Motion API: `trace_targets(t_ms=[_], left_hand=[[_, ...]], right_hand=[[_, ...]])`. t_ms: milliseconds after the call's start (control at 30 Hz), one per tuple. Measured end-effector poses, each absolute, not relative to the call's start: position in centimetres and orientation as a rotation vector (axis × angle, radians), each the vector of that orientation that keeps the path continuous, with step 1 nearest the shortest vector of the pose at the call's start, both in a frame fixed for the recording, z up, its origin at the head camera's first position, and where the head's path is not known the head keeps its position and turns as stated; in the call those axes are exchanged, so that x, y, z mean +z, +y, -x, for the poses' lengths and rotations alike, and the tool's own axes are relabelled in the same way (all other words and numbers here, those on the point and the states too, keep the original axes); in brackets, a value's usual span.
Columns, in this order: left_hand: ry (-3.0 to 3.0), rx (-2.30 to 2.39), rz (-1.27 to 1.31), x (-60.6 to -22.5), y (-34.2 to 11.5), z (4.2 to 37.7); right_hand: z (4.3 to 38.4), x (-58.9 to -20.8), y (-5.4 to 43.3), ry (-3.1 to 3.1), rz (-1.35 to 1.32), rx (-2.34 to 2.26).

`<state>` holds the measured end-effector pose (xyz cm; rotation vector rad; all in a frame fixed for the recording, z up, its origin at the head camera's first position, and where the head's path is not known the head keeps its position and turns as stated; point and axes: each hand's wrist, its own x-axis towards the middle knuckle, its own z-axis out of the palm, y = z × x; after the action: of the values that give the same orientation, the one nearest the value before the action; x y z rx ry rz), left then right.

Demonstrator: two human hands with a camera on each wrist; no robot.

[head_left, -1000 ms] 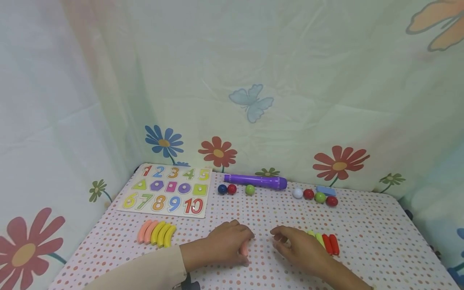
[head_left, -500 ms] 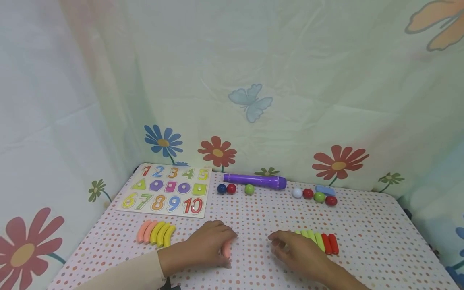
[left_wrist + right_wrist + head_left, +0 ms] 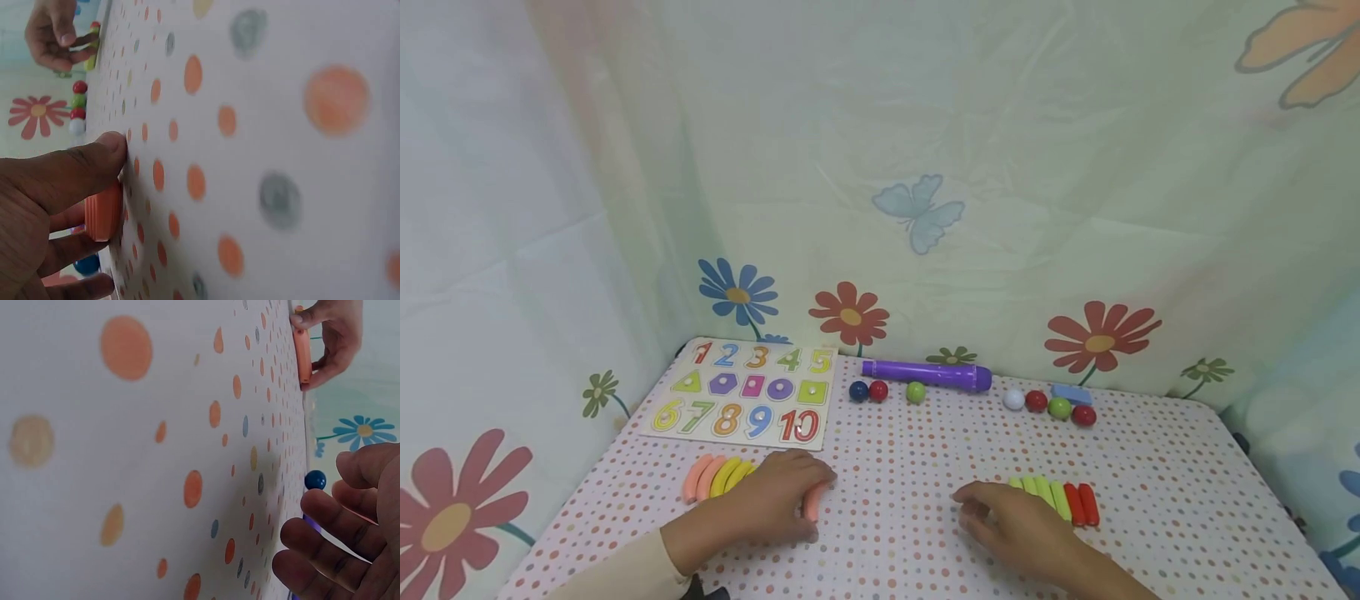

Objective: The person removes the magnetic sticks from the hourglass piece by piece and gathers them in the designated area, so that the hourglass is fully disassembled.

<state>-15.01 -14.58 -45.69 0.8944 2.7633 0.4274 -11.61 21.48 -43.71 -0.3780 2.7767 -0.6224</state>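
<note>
My left hand (image 3: 767,500) grips a curved salmon-pink block (image 3: 813,502) between thumb and fingers, low over the dotted cloth. The same block (image 3: 104,214) shows ridged ends in the left wrist view. Just left of that hand lie two pink curved blocks (image 3: 706,479) side by side with yellow curved ones (image 3: 727,477), which the hand partly hides. My right hand (image 3: 1026,529) hovers with loosely bent fingers and nothing in them, beside a row of light green sticks (image 3: 1043,492) and two red sticks (image 3: 1082,505). Its fingers (image 3: 322,550) are spread apart in the right wrist view.
A number-and-shape puzzle board (image 3: 741,393) lies at the back left. A purple microphone-like tube (image 3: 925,375) lies along the back edge. Small balls stand before it: blue (image 3: 858,391), red (image 3: 877,391), green (image 3: 915,392). Further right, several more balls (image 3: 1059,407) sit by a light blue block (image 3: 1071,394).
My left hand has moved left with the pink block, from the middle of the table to beside the yellow blocks. My right hand has hardly moved.
</note>
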Motion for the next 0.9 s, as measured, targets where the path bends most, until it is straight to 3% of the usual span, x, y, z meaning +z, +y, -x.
trace_targets(t_ms=[267,900], left_hand=[[2.813,0.459,-0.959,-45.7,-17.6,14.9],[2.888,0.480,-0.786,-44.9,-21.1,14.0]], right_hand=[[11.3,-43.9,21.5,2.796,0.404,-0.612],[10.9,-43.8,21.5,2.809,0.475,-0.600]])
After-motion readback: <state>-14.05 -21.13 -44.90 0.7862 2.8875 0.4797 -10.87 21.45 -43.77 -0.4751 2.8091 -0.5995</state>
